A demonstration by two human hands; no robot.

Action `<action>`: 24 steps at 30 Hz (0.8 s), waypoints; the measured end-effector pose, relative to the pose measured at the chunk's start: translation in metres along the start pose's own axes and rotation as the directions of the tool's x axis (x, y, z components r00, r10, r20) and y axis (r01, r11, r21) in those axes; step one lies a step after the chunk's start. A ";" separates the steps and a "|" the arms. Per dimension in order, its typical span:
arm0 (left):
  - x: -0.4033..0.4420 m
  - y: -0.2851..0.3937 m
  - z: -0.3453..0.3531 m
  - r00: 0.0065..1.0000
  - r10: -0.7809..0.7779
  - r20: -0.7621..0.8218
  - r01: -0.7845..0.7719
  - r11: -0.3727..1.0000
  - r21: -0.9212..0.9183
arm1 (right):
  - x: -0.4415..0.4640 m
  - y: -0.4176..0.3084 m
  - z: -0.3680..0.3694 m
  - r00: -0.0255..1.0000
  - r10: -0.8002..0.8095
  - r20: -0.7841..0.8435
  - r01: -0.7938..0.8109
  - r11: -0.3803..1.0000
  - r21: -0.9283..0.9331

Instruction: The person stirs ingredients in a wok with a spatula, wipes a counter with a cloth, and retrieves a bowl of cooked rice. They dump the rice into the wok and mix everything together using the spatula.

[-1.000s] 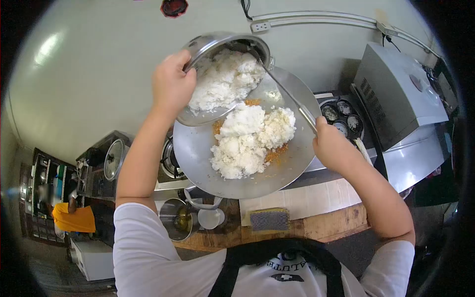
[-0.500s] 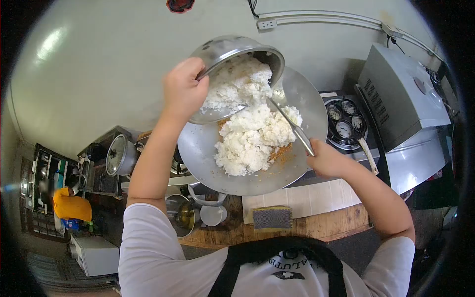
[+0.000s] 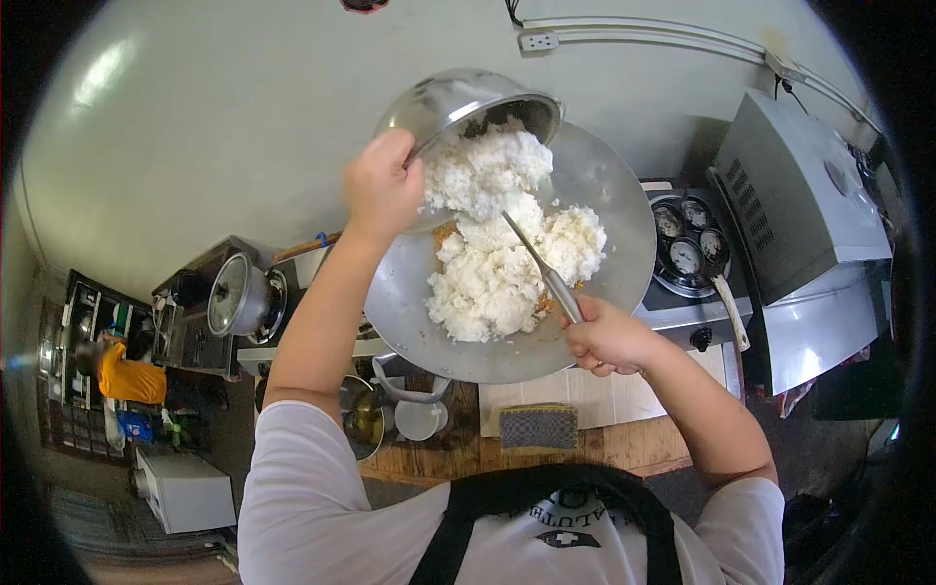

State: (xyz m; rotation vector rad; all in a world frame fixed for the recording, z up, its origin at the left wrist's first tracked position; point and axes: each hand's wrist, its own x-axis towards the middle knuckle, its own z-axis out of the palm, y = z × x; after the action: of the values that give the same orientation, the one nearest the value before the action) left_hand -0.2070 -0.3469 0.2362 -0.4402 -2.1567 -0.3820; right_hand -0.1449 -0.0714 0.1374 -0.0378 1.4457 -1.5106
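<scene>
Pale kitchen wall [image 3: 244, 146] behind a wide wok [image 3: 409, 336] heaped with white rice [image 3: 487, 292].
The left hand [image 3: 385, 190] has its fingers curled onto the rim of a metal pot [image 3: 439, 102], tipped over the wok's far side with more rice in its mouth; the right hand [image 3: 609, 336] wraps its fingers round a metal utensil [image 3: 559, 290] slanting over the wok's heap. Right of the wok sits a cupped pan [image 3: 686, 257]; left, a lidded pot [image 3: 234, 294]; on its near side, a patterned cloth [image 3: 538, 427].
</scene>
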 end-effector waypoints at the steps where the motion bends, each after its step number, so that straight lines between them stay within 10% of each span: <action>1: 0.001 -0.008 0.003 1.000 0.015 -0.014 -0.015 0.999 0.042 | -0.001 0.001 0.001 1.000 0.006 -0.012 -0.006 1.000 -0.008; 13: 0.031 -0.067 0.008 0.994 -0.053 -0.093 0.073 0.970 0.232 | -0.030 0.012 -0.013 0.988 0.076 -0.131 -0.100 0.977 -0.187; 18: 0.034 -0.083 0.004 0.987 -0.153 0.046 0.130 0.937 0.326 | -0.030 0.002 -0.028 0.841 -0.512 -0.175 0.069 0.423 -0.904; 24: 0.021 -0.087 -0.005 0.988 -0.155 0.012 0.145 0.948 0.283 | -0.055 -0.031 -0.009 0.730 -0.582 -0.358 -0.242 0.269 -0.932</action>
State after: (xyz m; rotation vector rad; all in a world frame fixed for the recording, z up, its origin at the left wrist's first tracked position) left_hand -0.2539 -0.4231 0.2459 -0.1224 -2.2421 -0.1464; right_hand -0.1418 -0.0359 0.1909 -0.4882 2.9265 -0.4776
